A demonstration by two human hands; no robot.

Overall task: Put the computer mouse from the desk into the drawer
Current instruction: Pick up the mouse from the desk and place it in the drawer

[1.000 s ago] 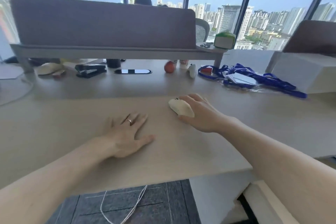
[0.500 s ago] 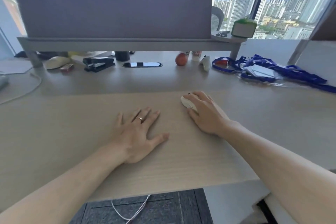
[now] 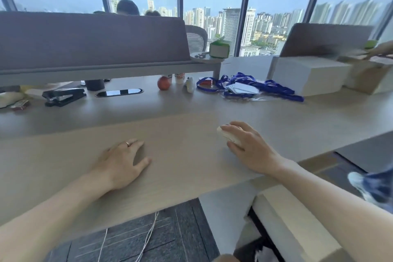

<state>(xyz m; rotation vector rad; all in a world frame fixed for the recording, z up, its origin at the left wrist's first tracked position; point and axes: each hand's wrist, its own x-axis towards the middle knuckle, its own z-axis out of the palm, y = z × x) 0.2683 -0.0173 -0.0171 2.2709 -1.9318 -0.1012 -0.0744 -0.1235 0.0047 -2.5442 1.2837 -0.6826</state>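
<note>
A cream computer mouse (image 3: pixel 225 135) rests on the light wooden desk (image 3: pixel 182 155), right of centre. My right hand (image 3: pixel 251 149) lies over it, fingers curled round its sides, so only the mouse's front left part shows. My left hand (image 3: pixel 122 160) lies flat on the desk to the left, fingers spread, a ring on one finger, holding nothing. Below the desk's front right edge stands a white drawer unit (image 3: pixel 291 225); a dark gap beside its top suggests an open drawer, but I cannot tell for sure.
Along the back sit a black stapler (image 3: pixel 63 96), a red apple (image 3: pixel 163 83), small bottles, blue lanyards (image 3: pixel 255 88) and a white box (image 3: pixel 308 75). A grey partition (image 3: pixel 91 40) rises behind. White cables (image 3: pixel 148 238) hang under the desk. Another person's shoe (image 3: pixel 370 185) shows at right.
The view has swung to the right and tilted, bringing the drawer unit and the desk's right edge into sight. My right hand stays over the mouse; my left hand stays flat.
</note>
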